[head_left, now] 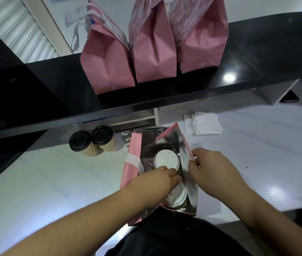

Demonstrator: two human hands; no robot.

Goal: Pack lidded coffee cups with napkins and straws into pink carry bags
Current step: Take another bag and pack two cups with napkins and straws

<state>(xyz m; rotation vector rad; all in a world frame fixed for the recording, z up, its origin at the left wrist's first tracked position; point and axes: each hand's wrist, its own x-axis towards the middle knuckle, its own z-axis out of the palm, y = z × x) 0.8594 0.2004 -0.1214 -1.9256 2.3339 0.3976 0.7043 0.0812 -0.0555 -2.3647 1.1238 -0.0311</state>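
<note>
Countertop point(58, 182) of pale, glossy stone fills the lower view, throwing back ceiling lights; above it runs a black raised ledge point(257, 58) carrying three closed pink bags point(155, 58) side by side. An open pink carry bag point(130, 172), silver-lined inside, stands on the pale surface. Two white-lidded cups sit in it: one point(166, 160) just beyond the fingertips of the left hand point(157, 179), the other point(178, 197) directly beneath that hand. The left hand reaches down into the bag, fingers curled between the lids; whether it grasps anything cannot be told. The right hand point(213, 167) pinches the bag's right rim between thumb and fingers. Beyond the right hand lies a stack of white napkins point(207, 124). Left of the left hand, past the bag, stand two black-lidded cups point(91, 141); wrapped straws point(128, 136) lie behind the bag.
</note>
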